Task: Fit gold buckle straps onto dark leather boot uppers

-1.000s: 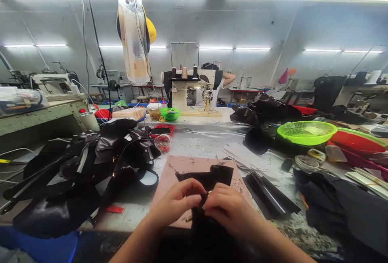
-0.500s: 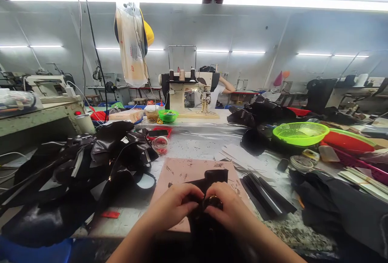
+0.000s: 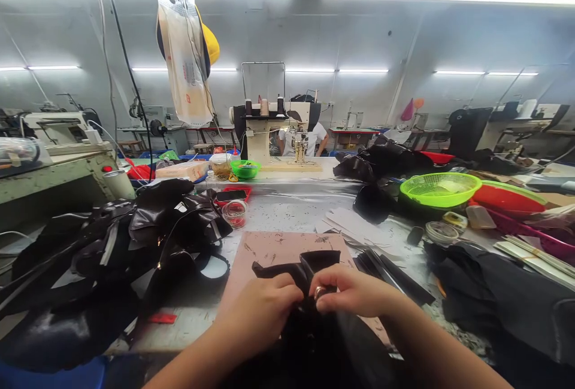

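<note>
A black leather piece (image 3: 305, 266) lies over a pinkish cutting mat (image 3: 265, 248) at the near edge of the workbench and hangs down toward me. My left hand (image 3: 263, 311) is closed on its near part. My right hand (image 3: 348, 292) pinches a small metal ring (image 3: 318, 292) against the same black piece, fingers pressed together. The two hands almost touch at the middle of the piece.
A heap of black leather pieces (image 3: 130, 239) fills the left side. Black strips (image 3: 395, 272) lie right of the mat. A green basket (image 3: 439, 188) and a red bowl (image 3: 510, 197) stand at the right. A sewing machine (image 3: 274, 131) and a person (image 3: 305, 137) are behind.
My right hand shifted slightly right and turned, bringing the metal ring to its fingertips. The black piece spread out a little on the mat. The view drifted left.
</note>
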`<state>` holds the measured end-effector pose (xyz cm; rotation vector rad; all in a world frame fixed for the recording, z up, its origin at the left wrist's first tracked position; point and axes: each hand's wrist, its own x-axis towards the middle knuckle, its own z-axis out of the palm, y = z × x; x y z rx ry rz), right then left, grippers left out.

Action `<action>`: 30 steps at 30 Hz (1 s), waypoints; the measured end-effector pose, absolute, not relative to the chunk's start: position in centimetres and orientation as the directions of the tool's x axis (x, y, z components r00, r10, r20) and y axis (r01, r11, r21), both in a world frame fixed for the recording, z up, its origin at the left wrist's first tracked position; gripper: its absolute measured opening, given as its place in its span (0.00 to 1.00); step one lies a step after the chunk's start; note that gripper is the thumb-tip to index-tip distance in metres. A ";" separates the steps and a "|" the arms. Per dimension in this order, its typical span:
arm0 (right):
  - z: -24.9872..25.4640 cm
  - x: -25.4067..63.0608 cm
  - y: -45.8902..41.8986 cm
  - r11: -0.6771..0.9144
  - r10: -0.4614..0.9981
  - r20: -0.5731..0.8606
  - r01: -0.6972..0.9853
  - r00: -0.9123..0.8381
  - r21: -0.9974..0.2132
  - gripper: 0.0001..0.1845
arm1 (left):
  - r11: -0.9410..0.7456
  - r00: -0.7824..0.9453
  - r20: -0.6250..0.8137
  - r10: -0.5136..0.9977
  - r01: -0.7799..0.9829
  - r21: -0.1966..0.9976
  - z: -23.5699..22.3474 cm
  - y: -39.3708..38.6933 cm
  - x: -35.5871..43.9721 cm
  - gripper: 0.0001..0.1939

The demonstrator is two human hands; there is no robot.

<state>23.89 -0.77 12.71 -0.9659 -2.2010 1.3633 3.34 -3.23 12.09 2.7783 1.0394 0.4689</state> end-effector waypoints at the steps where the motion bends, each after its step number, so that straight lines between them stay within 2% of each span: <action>1: 12.5 23.9 -0.7 0.267 0.735 -0.044 0.349 -0.677 -0.898 0.06 | -0.769 0.703 0.324 0.633 0.621 0.156 11.7 -3.3 3.2 0.14; 4: 11.9 23.7 -0.5 0.202 0.774 -0.047 0.316 -0.631 -0.927 0.15 | -0.804 0.699 0.552 0.455 0.589 -0.083 10.6 -3.2 2.7 0.12; 6: 11.7 23.7 -0.6 0.173 0.777 -0.052 0.291 -0.627 -0.941 0.15 | -0.814 0.702 0.613 0.362 0.559 -0.159 10.2 -3.0 2.5 0.10; 8: 11.8 23.7 -0.8 0.167 0.768 -0.050 0.274 -0.639 -0.947 0.14 | -0.821 0.700 0.629 0.339 0.546 -0.165 10.1 -2.8 2.4 0.10; 11: 11.7 23.8 -0.9 0.133 0.782 -0.057 0.255 -0.621 -0.958 0.12 | -0.828 0.650 0.677 0.345 0.550 -0.107 10.1 -2.7 2.5 0.10; 14: 11.3 23.3 -0.9 0.092 0.821 -0.048 0.214 -0.569 -0.972 0.14 | -0.812 0.500 0.756 0.423 0.579 0.072 10.0 -2.8 3.1 0.09; 17: 10.9 22.4 -1.0 0.063 0.834 -0.056 0.196 -0.549 -0.979 0.15 | -0.763 0.271 0.789 0.552 0.546 0.346 9.5 -2.9 4.1 0.06; 20: 10.7 21.8 -1.3 0.038 0.824 -0.079 0.195 -0.560 -0.980 0.12 | -0.653 0.022 0.690 0.724 0.344 0.674 8.8 -2.7 5.0 0.13; 22: 10.7 21.6 -1.5 0.041 0.811 -0.077 0.188 -0.579 -0.981 0.09 | -0.578 -0.052 0.607 0.793 0.250 0.777 8.5 -2.5 5.1 0.20; 24: 10.7 21.6 -1.5 0.056 0.818 -0.056 0.176 -0.573 -0.983 0.09 | -0.588 -0.025 0.639 0.769 0.365 0.722 8.4 -2.4 4.8 0.20; 26: 10.7 21.6 -1.5 0.078 0.852 -0.023 0.170 -0.522 -0.982 0.07 | -0.645 0.057 0.752 0.657 0.558 0.522 8.6 -2.5 4.2 0.12; 28: 10.7 21.5 -1.5 0.092 0.892 -0.001 0.185 -0.452 -0.978 0.06 | -0.673 0.154 0.834 0.530 0.674 0.304 8.8 -2.7 3.9 0.07; 30: 10.8 21.4 -1.5 0.092 0.914 -0.005 0.221 -0.405 -0.971 0.08 | -0.683 0.201 0.863 0.464 0.701 0.204 8.7 -2.9 3.8 0.07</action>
